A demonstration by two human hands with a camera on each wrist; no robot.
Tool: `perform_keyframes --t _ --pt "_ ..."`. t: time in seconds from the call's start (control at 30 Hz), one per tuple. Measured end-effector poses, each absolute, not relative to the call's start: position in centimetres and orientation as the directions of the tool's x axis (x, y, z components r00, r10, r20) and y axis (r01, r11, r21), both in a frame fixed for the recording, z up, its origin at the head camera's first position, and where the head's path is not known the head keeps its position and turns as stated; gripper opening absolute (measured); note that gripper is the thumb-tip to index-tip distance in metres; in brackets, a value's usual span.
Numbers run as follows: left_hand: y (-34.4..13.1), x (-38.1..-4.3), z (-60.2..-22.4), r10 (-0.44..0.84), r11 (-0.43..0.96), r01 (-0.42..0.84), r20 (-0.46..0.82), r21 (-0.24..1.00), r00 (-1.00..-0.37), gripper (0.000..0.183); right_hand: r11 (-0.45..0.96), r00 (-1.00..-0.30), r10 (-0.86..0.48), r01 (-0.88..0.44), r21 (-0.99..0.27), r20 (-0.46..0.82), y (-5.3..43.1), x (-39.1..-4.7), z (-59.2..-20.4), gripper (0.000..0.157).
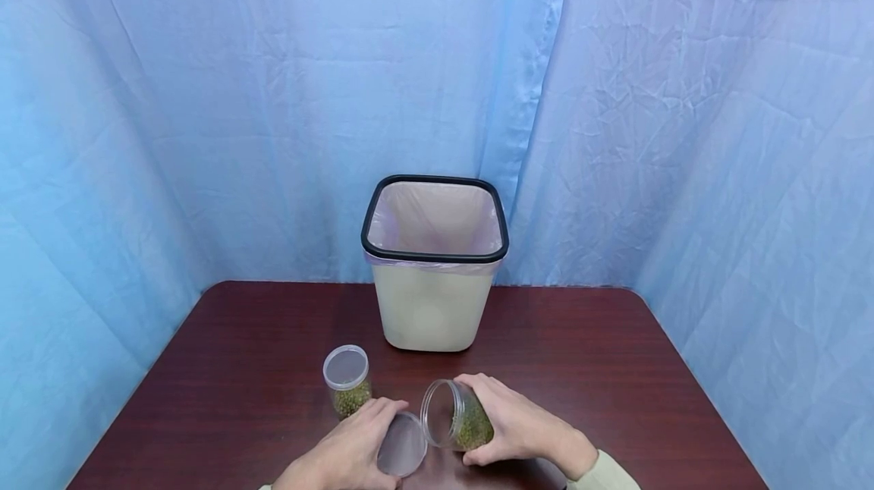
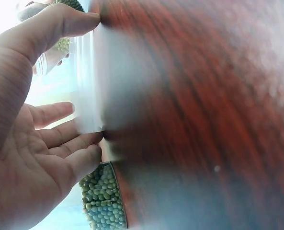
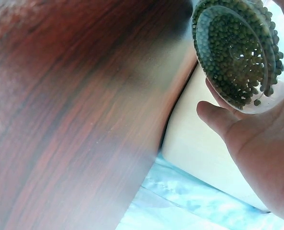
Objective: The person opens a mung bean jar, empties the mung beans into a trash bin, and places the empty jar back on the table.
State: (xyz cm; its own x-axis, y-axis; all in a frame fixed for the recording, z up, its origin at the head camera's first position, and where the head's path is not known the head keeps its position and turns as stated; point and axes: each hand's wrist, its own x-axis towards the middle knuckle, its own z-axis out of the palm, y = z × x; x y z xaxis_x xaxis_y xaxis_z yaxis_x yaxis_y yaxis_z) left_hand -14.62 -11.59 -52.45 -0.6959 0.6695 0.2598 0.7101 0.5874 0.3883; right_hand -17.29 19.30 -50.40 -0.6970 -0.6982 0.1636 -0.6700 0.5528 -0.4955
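My right hand (image 1: 512,422) grips a clear plastic jar (image 1: 471,422) of green mung beans, tilted with its open mouth toward the left. The beans (image 3: 232,52) lie against its base and lower side in the right wrist view. My left hand (image 1: 355,444) holds a round clear lid (image 1: 403,444) by its edges, thumb on one side and fingers on the other, low at the tabletop. Just beyond that hand stands a second jar (image 1: 350,395), upright, with a lid on and green beans inside. Its beans (image 2: 103,196) also show beneath the left fingers in the left wrist view.
A cream bin (image 1: 430,308) with a black rim and a thin liner stands at the table's far side, beyond both jars. The dark red-brown table (image 1: 580,361) has rounded far corners. Light blue curtains (image 1: 307,95) hang behind it and along both sides.
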Motion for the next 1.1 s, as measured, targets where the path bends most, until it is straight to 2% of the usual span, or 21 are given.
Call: perform_keyframes --t 0.43,0.63,0.87,1.1 --pt "-11.48 -14.71 -52.59 0.671 0.584 0.720 0.275 0.376 -0.688 0.088 0.560 -0.697 -0.692 -0.682 -0.471 0.187 19.33 -17.43 -50.83 0.096" --pt "-11.25 -14.72 -52.33 0.674 0.569 0.731 0.296 0.376 -0.677 0.080 0.557 -0.694 -0.693 -0.686 -0.469 0.192 19.31 -17.42 -50.77 0.096" --pt "-10.93 -14.55 -51.98 0.674 0.572 0.761 0.352 0.306 -0.649 0.078 0.559 -0.701 -0.691 -0.672 -0.486 0.175 19.24 -17.37 -50.73 0.096" --pt "-10.69 -14.59 -51.88 0.675 0.578 0.754 0.336 0.311 -0.656 0.075 0.560 -0.699 -0.690 -0.680 -0.473 0.188 19.28 -17.36 -50.62 0.096"
